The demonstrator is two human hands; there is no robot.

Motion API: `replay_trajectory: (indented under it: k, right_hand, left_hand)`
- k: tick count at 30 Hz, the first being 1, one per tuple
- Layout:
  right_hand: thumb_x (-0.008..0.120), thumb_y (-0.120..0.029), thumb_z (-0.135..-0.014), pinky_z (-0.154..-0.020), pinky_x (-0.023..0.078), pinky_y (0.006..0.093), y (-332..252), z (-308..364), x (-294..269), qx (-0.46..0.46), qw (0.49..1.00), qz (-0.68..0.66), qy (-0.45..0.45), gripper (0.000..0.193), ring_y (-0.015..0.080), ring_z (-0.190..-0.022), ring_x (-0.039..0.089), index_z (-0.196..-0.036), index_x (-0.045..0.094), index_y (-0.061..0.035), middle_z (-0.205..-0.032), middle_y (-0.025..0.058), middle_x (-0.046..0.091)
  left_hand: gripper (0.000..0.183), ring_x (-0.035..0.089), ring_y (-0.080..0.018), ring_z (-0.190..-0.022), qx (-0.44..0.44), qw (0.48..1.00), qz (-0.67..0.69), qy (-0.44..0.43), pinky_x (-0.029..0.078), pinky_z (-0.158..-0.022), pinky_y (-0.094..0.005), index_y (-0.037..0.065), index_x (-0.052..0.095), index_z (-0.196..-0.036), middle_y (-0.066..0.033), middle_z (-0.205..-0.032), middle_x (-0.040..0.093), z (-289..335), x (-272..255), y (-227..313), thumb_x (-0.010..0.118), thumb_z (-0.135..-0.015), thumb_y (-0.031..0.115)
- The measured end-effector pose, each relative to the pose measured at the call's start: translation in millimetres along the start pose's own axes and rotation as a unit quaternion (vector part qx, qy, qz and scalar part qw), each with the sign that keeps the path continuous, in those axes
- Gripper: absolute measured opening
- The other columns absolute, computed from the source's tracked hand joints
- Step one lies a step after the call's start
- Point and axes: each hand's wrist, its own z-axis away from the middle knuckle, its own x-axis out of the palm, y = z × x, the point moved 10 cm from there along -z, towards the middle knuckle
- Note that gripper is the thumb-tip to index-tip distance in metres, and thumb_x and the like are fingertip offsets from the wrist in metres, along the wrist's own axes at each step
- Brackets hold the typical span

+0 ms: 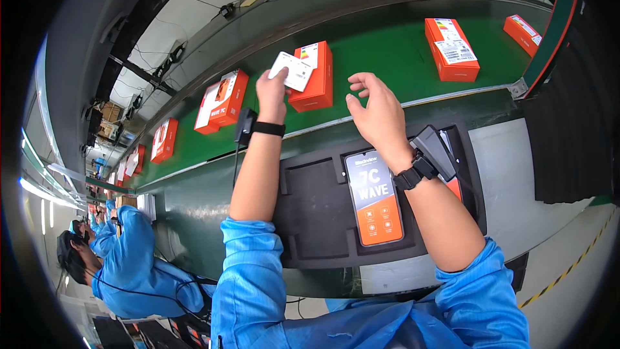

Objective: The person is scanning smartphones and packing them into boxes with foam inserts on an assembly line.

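My left hand [272,95] is closed on a white printed paper [289,70], pinched under the thumb. The paper overlaps the left side of an orange phone box [318,84], which lies on the green conveyor belt [381,52]. To the right of that box, my right hand [378,113] hovers empty, its fingers curved and apart. Below it, a phone [374,203] with a grey and orange screen film lies in a black foam tray [313,203]. Another dark phone-like device [436,152] sits partly behind my right wrist.
More orange boxes stand along the belt: one with white labels [452,52] at right, a smaller one [523,33] beyond, and several at left, including a pair [223,100]. A metal rail [445,95] edges the belt. Co-workers in blue [139,268] sit at left.
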Motion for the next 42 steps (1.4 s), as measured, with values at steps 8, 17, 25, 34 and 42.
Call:
replay_trajectory:
  k: [8, 17, 25, 34, 42]
  right_hand:
    - [0.061, -0.015, -0.081, -0.073, 0.050, 0.0390, -1.2, -18.1, -19.5, 0.007, 1.000, -0.006, -0.013, 0.014, 0.0307, -0.087, 0.063, -0.093, 0.065, -0.0084, -0.094, 0.0087, 0.067]
    - [0.060, -0.019, -0.093, -0.083, 0.047, 0.0256, -5.4, -4.5, 16.3, -0.023, 0.981, -0.091, -0.168, 0.023, 0.0125, -0.090, 0.061, -0.104, 0.067, -0.0002, -0.097, 0.0059, 0.068]
    - [0.051, -0.013, -0.097, -0.085, 0.042, 0.0236, 23.6, -27.8, 15.6, -0.109, 0.969, -0.056, -0.213, 0.020, 0.0101, -0.094, 0.055, -0.108, 0.061, 0.0009, -0.101, 0.0030, 0.061]
    - [0.049, -0.012, -0.097, -0.083, 0.043, 0.0248, 12.2, -16.0, -12.1, -0.086, 0.965, -0.064, -0.241, 0.018, 0.0108, -0.093, 0.057, -0.105, 0.059, 0.0011, -0.098, 0.0042, 0.060]
    - [0.068, -0.002, -0.070, -0.079, 0.046, 0.0390, -45.6, 69.3, -11.6, -0.192, 0.901, 0.273, -0.278, 0.027, 0.0345, -0.089, 0.060, -0.097, 0.064, 0.0010, -0.094, 0.0186, 0.062]
  left_hand:
    - [0.033, 0.055, -0.0134, -0.088, 0.051, 0.993, -0.107, 0.014, 0.043, -0.076, -0.0277, -0.003, 0.056, -0.115, -0.0060, -0.104, 0.060, 75.1, 8.3, 54.9, 0.055, -0.088, 0.017]
    - [0.045, 0.053, -0.0188, -0.111, -0.214, 0.924, 0.194, -0.252, 0.043, -0.095, -0.0314, -0.008, 0.048, -0.125, -0.0139, -0.122, 0.056, 323.3, 34.5, 68.1, 0.057, -0.084, 0.006]
    - [0.022, 0.059, -0.0150, -0.073, -0.234, 0.946, 0.156, -0.158, 0.047, -0.056, -0.0283, -0.005, 0.064, -0.092, -0.0095, -0.076, 0.060, 310.4, 46.8, 5.5, 0.057, -0.080, 0.011]
    - [0.015, 0.060, -0.0100, -0.072, -0.109, 0.981, 0.055, -0.149, 0.048, -0.064, -0.0292, -0.003, 0.067, -0.085, -0.0055, -0.074, 0.065, 312.6, 48.1, 20.1, 0.057, -0.085, 0.009]
    - [0.021, 0.061, -0.0144, -0.078, -0.025, 0.938, 0.346, -0.007, 0.051, -0.073, -0.0309, 0.005, 0.059, -0.096, -0.0056, -0.089, 0.064, 213.2, -92.3, 75.7, 0.041, -0.097, 0.014]
